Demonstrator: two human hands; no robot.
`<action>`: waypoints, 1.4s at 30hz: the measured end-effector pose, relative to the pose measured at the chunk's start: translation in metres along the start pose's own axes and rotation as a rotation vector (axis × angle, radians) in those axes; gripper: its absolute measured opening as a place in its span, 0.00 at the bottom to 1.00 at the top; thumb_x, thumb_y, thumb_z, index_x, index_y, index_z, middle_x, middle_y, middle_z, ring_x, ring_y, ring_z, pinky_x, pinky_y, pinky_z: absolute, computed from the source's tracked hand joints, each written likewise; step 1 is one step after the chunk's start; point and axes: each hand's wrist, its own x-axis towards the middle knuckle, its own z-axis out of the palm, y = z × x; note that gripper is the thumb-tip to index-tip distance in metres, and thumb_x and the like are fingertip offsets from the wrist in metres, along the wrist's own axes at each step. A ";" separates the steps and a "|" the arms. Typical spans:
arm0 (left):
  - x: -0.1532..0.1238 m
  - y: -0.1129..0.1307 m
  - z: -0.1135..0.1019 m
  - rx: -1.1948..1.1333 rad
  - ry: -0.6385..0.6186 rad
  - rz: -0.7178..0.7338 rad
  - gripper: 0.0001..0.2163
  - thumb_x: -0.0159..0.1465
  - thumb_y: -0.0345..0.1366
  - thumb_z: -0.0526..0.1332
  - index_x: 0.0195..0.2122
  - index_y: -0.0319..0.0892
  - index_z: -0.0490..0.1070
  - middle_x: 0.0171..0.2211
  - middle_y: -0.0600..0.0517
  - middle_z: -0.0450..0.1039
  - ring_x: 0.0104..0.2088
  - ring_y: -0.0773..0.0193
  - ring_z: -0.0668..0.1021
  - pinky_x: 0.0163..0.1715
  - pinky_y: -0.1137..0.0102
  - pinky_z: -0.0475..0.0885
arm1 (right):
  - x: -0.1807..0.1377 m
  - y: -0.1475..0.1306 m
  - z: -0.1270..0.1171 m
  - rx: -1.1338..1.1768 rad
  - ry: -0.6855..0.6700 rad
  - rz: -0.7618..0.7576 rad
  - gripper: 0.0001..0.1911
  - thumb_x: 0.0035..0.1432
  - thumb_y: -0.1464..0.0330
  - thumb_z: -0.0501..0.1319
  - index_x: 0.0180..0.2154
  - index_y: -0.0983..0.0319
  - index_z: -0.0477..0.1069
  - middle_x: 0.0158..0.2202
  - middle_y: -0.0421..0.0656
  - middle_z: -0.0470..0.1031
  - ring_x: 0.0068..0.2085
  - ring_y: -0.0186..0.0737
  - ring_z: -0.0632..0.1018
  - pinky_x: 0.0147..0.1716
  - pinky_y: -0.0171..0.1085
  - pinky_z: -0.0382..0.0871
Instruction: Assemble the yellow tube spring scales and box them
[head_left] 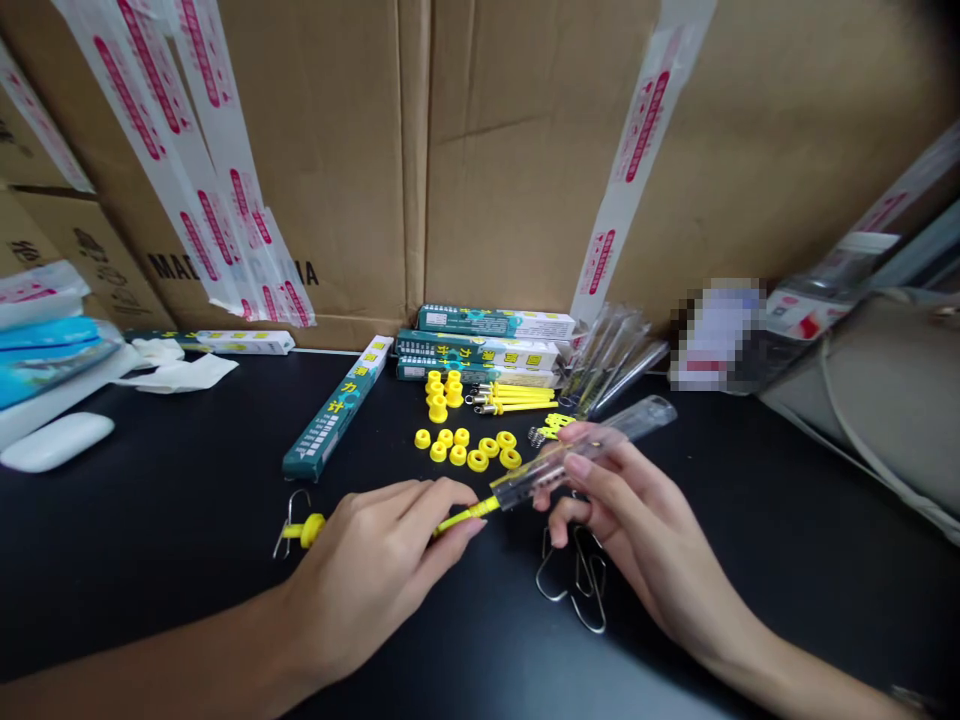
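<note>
Left hand (379,545) pinches one yellow rod (469,513); right hand (637,520) pinches one clear tube (641,420). Tabletop (187,560): three grouped boxes (450,349) near the back edge; four loose yellow rings (478,467).

Small assembly wkspace, exact rm type unclear: black tabletop (165,570) w/ sorted yellow plastic caps (445,437), clear plastic tubes (611,355) & dynamometer boxes (337,412); taped cardboard cartons (517,150) behind, stockroom-style; tissue pack (52,345) far L, plastic bottle (810,305) R.

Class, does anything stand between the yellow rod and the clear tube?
Nothing visible does: the yellow rod in the left hand meets the lower end of the clear tube in the right hand.
</note>
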 end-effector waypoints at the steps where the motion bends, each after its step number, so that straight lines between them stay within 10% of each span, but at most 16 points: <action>1: 0.000 0.000 -0.001 0.001 -0.009 -0.003 0.03 0.71 0.34 0.58 0.43 0.45 0.70 0.34 0.57 0.78 0.31 0.66 0.80 0.33 0.72 0.70 | -0.001 0.001 0.000 0.005 -0.006 0.015 0.08 0.64 0.64 0.64 0.45 0.56 0.71 0.36 0.40 0.75 0.34 0.37 0.77 0.26 0.32 0.77; 27: -0.003 0.006 0.001 0.064 0.024 0.076 0.22 0.68 0.19 0.49 0.61 0.42 0.57 0.53 0.48 0.68 0.55 0.63 0.72 0.60 0.68 0.67 | -0.002 0.000 0.000 0.029 -0.047 0.149 0.13 0.63 0.62 0.66 0.47 0.59 0.71 0.43 0.45 0.79 0.44 0.41 0.81 0.43 0.37 0.77; 42: 0.002 -0.001 0.000 0.178 0.038 -0.136 0.11 0.69 0.35 0.60 0.51 0.44 0.61 0.37 0.51 0.79 0.38 0.57 0.83 0.36 0.65 0.80 | -0.006 -0.004 0.001 0.107 -0.092 0.173 0.10 0.63 0.65 0.66 0.46 0.57 0.74 0.42 0.41 0.79 0.41 0.38 0.82 0.43 0.35 0.77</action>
